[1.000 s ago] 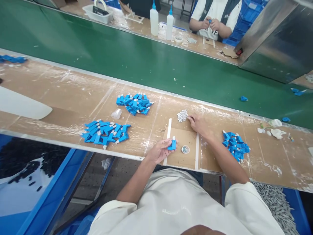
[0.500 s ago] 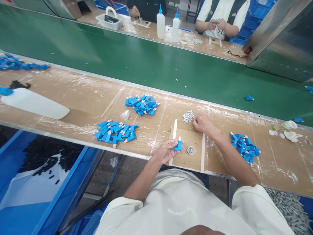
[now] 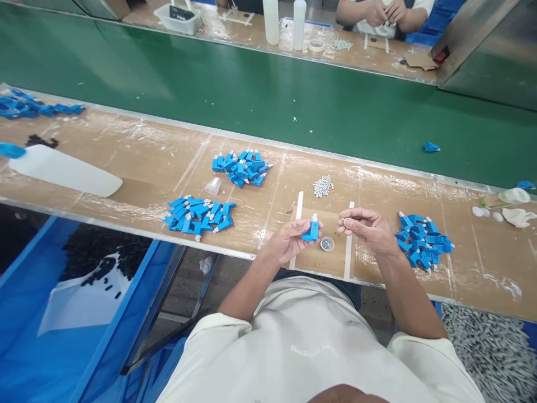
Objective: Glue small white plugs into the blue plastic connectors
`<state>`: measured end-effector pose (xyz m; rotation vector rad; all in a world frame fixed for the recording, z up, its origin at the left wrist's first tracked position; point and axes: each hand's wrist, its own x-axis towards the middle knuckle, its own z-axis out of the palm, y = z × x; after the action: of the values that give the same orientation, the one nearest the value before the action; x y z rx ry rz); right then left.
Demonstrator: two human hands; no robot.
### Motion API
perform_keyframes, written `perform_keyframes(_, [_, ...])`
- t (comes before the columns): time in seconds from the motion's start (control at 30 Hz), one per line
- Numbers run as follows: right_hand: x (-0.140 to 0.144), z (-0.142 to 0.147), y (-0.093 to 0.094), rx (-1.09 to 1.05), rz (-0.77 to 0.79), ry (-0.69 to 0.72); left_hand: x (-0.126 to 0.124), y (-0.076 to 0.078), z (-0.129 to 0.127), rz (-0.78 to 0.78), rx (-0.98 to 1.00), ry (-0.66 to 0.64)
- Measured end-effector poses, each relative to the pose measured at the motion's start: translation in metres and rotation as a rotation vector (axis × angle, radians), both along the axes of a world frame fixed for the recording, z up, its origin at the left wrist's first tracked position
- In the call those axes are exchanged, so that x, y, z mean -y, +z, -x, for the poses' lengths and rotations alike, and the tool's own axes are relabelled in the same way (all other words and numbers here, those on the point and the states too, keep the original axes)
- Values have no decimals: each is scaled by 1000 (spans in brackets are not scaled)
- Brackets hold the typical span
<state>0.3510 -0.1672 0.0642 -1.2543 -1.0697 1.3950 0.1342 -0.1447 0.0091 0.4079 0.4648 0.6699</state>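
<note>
My left hand (image 3: 291, 239) holds a small blue plastic part with a white tip (image 3: 311, 229) over the cardboard pad (image 3: 316, 260). My right hand (image 3: 366, 226) hovers just right of it, fingertips pinched together near the part; whatever is between them is too small to see. A little pile of small white pieces (image 3: 323, 186) lies beyond the hands. A small round cap (image 3: 326, 243) sits on the pad below the hands.
Piles of blue parts lie at left front (image 3: 199, 214), left back (image 3: 241, 167) and right (image 3: 423, 240). A white bottle (image 3: 62, 170) lies on its side at left. A green conveyor belt (image 3: 251, 95) runs behind; another person's hands (image 3: 384, 11) work across it. Blue bins stand below.
My right hand drew back from the pile of white pieces toward the blue part in my left hand. The left hand lifted slightly. The camera tilted down.
</note>
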Motion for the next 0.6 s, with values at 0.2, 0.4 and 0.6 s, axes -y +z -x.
perform_keyframes(0.2, [14, 9, -4, -161, 29, -47, 6, 6, -3, 11, -7, -28])
perform_keyframes(0.4, [16, 14, -4, -216, 43, -24, 9, 11, -3, -10, -11, -47])
perform_keyframes(0.6, [16, 15, -10, -263, 88, -112, 9, 12, -6, -30, -15, -59])
